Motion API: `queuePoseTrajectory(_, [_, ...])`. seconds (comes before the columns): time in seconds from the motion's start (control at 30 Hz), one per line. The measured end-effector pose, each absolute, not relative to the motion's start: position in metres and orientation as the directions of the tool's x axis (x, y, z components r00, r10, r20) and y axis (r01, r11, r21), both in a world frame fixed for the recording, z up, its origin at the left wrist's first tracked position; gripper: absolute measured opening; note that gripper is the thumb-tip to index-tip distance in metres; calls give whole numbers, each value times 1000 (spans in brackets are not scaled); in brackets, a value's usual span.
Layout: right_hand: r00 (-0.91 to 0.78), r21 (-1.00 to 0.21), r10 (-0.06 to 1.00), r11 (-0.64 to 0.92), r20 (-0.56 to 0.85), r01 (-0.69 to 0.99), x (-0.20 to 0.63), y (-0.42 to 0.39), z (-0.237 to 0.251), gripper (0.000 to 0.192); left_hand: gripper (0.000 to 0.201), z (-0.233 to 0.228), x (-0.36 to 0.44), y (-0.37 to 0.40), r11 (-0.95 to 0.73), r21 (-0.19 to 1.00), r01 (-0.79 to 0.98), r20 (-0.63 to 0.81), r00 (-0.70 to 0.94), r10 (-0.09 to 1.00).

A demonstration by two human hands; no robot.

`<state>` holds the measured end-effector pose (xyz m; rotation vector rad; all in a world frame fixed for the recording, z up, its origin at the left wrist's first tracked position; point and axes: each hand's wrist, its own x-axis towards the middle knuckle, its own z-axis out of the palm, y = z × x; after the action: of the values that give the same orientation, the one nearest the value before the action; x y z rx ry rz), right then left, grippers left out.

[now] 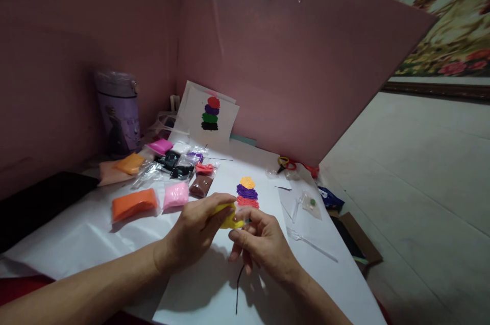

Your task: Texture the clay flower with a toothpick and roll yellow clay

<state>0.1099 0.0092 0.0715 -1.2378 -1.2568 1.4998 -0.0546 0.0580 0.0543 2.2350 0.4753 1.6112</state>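
Observation:
My left hand (195,230) and my right hand (262,243) meet over a white sheet (214,284), both gripping a lump of yellow clay (229,219) in a clear bag. Just beyond the fingers, a stack of clay patches lies on the paper: orange on top, purple, then red (247,192). A thin dark line (238,289) runs on the paper below my right hand.
Bags of clay lie at the left: orange (133,203), pink (176,195), brown (201,185), magenta (160,146), black (174,164). A sample sheet with stacked colour patches (210,113) leans on the pink wall. A purple cup (118,118), scissors (286,163), a clear plastic fork (310,243) are nearby.

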Motion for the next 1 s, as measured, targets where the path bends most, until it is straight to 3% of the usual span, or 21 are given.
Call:
queuePoseTrajectory(0.23, [-273, -968, 929, -243, -251, 62, 109, 7, 72, 32, 19, 55, -53, 54, -908, 411, 78, 846, 338, 412])
queuePoseTrajectory(0.5, [-208, -985, 963, -173, -169, -2, 113, 8, 75, 33, 16, 56, -53, 56, -909, 399, 121, 853, 313, 417])
queuePoseTrajectory(0.67, [-156, -985, 987, -16, -44, 175, 118, 8, 72, 21, 18, 54, -55, 60, -918, 370, 145, 868, 298, 397])
queuePoseTrajectory(0.77, [-191, -968, 974, -75, -122, 239, 117, 7, 69, 12, 19, 52, -55, 58, -928, 352, 123, 860, 347, 373])
queuePoseTrajectory(0.87, [-239, -963, 945, -174, -222, 205, 114, 7, 67, 18, 20, 50, -54, 55, -924, 364, 119, 838, 391, 381])
queuePoseTrajectory(1.0, [-195, -987, 971, -116, -137, 113, 112, 9, 64, 20, 19, 51, -53, 54, -919, 377, 116, 835, 387, 391])
